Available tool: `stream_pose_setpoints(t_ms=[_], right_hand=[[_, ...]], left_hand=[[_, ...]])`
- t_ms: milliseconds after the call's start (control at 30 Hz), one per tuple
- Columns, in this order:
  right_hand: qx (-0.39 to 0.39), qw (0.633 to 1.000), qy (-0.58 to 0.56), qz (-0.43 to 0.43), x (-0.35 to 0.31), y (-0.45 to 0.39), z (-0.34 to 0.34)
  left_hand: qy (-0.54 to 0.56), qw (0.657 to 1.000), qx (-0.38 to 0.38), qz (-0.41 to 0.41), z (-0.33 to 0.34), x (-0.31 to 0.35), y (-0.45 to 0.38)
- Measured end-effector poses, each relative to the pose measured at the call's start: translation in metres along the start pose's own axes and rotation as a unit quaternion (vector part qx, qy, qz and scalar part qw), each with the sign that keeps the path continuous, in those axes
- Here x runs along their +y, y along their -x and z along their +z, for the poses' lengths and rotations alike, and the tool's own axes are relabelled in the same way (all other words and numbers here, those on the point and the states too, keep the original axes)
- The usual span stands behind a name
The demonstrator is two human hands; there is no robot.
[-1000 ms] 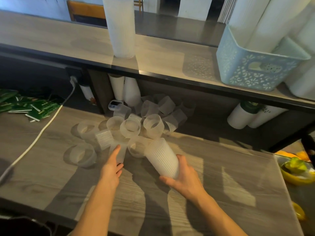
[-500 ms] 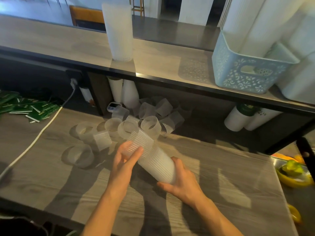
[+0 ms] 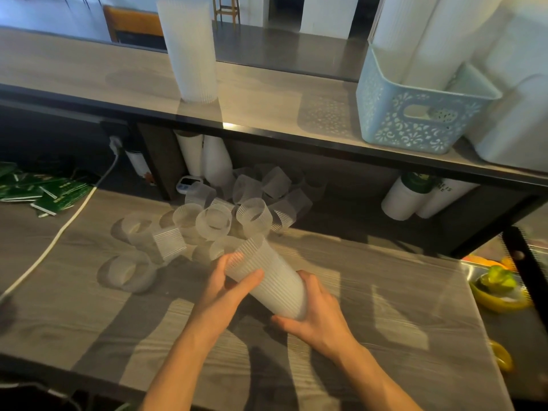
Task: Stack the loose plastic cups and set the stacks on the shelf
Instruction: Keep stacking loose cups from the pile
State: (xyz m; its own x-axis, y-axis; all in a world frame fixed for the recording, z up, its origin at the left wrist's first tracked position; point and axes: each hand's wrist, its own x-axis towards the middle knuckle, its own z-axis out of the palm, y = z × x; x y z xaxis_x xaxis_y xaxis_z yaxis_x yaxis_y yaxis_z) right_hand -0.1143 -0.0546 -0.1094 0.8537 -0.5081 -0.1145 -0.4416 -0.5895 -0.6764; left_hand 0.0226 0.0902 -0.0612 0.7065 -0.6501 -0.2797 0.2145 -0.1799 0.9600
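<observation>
A stack of ribbed translucent cups (image 3: pixel 271 277) lies tilted above the lower counter, held by both hands. My right hand (image 3: pixel 315 317) cups its closed bottom end. My left hand (image 3: pixel 226 287) wraps the stack near its open mouth. Beyond the stack, several loose cups (image 3: pixel 213 222) lie scattered on the counter, some upright and some on their sides. A tall finished stack of cups (image 3: pixel 189 51) stands upright on the upper shelf (image 3: pixel 267 114).
A pale blue lattice basket (image 3: pixel 415 114) holding white cup sleeves sits on the shelf at right. A white cable (image 3: pixel 59 232) crosses the counter at left, beside green packets (image 3: pixel 44 192). White cups (image 3: pixel 406 200) lie under the shelf. A yellow dish (image 3: pixel 498 292) sits far right.
My left hand picked a loose cup from the pile, brought it to the stack's mouth and pushed it on. It now grips the stack. My right hand kept holding the bottom end.
</observation>
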Motion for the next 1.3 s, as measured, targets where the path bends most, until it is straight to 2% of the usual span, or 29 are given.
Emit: stream_pose_setpoints(t_ms=[133,300,367,467,533,633,733,1067,1200,1300], right_hand=[[0.018,1.0,-0.012,-0.003,-0.002,0.0,0.0],[0.014,1.0,-0.011,0.006,0.001,-0.002,0.003],[0.014,1.0,-0.012,0.014,0.0,-0.003,0.004],[0.022,0.999,-0.017,0.029,-0.002,-0.006,0.006],[0.023,0.999,-0.021,0.041,-0.003,-0.007,0.006],[0.021,0.998,-0.019,0.058,0.0,-0.008,0.007],[0.025,0.996,-0.019,0.081,0.001,-0.007,0.006],[0.03,0.994,-0.016,0.108,0.008,-0.004,0.0],[0.029,0.993,-0.01,0.112,0.011,-0.003,-0.001],[0.018,0.994,-0.003,0.107,0.013,-0.003,-0.003]], left_hand=[[-0.012,0.996,-0.081,-0.036,0.002,-0.006,0.002],[-0.029,0.996,-0.083,-0.035,-0.001,-0.012,-0.003],[-0.023,0.999,-0.022,-0.021,-0.008,-0.016,-0.01],[-0.033,0.992,0.125,0.001,-0.019,-0.03,-0.022],[-0.058,0.981,0.186,-0.023,-0.028,-0.043,-0.033],[-0.198,0.961,0.169,-0.096,-0.037,-0.064,-0.056],[-0.293,0.942,0.15,-0.064,-0.034,-0.077,-0.072],[-0.27,0.946,0.18,0.022,-0.028,-0.085,-0.1],[-0.22,0.959,0.177,-0.011,-0.032,-0.077,-0.088],[-0.121,0.977,0.172,-0.045,-0.038,-0.081,-0.073]])
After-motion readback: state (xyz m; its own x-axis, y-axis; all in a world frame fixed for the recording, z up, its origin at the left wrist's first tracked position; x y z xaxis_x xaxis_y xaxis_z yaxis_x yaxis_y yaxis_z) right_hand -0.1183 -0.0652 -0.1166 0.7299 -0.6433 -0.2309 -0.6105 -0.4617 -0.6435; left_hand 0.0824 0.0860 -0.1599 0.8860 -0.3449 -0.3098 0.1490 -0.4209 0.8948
